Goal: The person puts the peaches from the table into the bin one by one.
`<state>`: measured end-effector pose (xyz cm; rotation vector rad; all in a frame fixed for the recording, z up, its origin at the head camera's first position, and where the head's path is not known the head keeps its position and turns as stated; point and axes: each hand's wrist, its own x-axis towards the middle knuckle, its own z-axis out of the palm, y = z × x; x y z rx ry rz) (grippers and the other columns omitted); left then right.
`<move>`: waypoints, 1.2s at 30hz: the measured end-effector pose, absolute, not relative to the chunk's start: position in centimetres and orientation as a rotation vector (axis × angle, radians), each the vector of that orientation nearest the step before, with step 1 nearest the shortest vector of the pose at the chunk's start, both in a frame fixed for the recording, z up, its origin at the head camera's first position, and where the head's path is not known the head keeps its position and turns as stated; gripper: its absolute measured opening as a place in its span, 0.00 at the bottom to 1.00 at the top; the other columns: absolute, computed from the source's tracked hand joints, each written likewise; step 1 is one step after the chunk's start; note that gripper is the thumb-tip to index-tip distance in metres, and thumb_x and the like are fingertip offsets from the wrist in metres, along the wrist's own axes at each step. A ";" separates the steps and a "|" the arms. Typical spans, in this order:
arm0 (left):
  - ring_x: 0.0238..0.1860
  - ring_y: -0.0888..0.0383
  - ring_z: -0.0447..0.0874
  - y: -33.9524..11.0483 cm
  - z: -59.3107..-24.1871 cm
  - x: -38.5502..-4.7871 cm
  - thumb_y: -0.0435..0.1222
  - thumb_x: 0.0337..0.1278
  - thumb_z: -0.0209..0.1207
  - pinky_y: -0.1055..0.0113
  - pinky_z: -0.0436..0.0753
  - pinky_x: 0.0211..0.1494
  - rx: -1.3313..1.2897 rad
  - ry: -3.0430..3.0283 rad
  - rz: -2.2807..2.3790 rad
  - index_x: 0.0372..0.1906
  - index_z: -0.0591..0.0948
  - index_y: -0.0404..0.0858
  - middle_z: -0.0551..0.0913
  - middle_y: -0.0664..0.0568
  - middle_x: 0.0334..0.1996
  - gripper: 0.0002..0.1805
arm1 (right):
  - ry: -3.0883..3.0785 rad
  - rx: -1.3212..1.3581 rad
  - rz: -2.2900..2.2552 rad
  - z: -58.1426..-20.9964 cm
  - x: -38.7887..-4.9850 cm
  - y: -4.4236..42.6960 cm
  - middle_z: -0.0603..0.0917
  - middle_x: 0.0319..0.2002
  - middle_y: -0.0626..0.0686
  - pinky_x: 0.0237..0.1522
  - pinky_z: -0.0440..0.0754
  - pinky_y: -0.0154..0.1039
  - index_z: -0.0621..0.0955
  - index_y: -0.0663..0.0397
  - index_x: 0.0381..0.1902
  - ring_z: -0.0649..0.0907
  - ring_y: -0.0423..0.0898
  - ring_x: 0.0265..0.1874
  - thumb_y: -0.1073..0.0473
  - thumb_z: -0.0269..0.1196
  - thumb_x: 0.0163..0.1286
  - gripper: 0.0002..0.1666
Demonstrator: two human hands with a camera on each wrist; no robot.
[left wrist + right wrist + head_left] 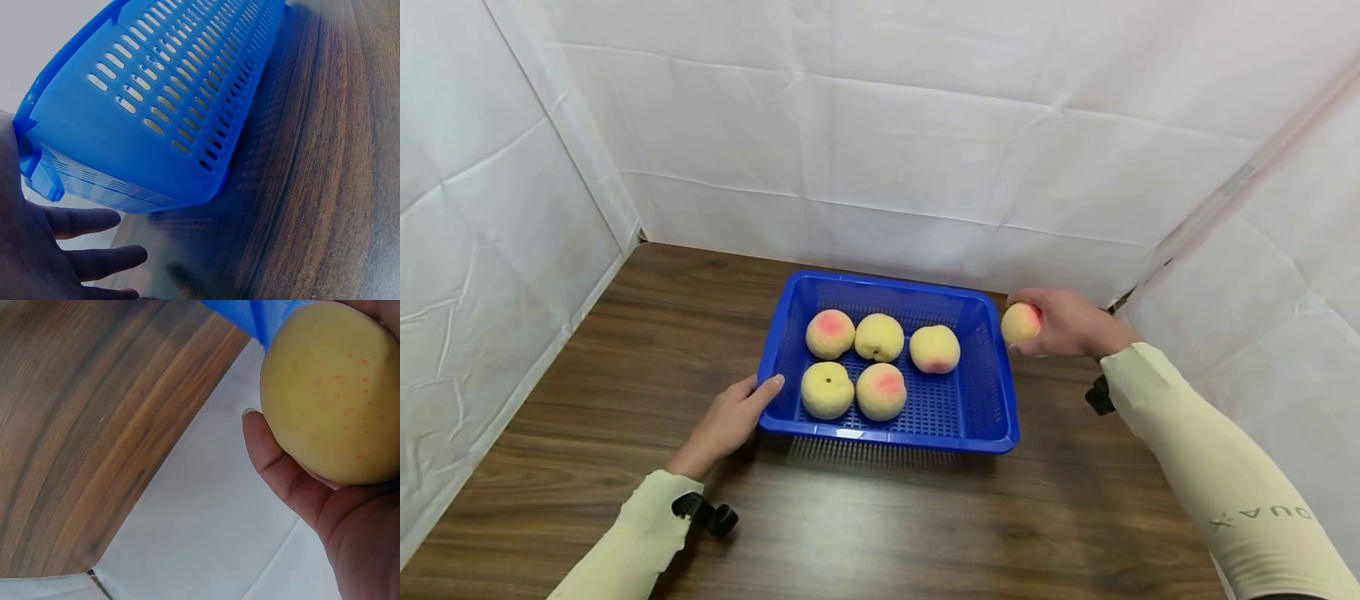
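Observation:
A blue plastic basket (891,442) with slotted walls stands on the wooden table. Inside it lie several yellow peaches with pink blushes, among them one peach (935,348) at the right and another peach (827,390) at the near left. My left hand (733,417) holds the basket's left rim with the thumb over it; in the left wrist view the other fingers (103,262) extend outside the wall. Just beyond the basket's right rim, my right hand (1063,323) grips a single peach (334,394), its fingers partly hidden behind the fruit.
White sheeting (895,150) hangs behind the table and along both sides. The brown wooden tabletop (880,525) extends in front of the basket and to its left and right. Black wrist straps with devices (707,514) sit on both forearms.

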<state>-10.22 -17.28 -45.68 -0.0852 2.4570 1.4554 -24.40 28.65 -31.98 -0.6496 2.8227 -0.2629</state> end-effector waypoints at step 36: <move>0.72 0.36 0.75 -17.3 -45.8 -10.1 0.64 0.78 0.42 0.34 0.70 0.75 -0.089 2.455 1.457 0.80 0.64 0.35 0.75 0.34 0.72 0.44 | 2.684 -1.013 -0.301 -31.7 -23.3 21.8 0.85 0.44 0.49 0.40 0.81 0.40 0.82 0.48 0.59 0.81 0.47 0.39 0.55 0.79 0.52 0.35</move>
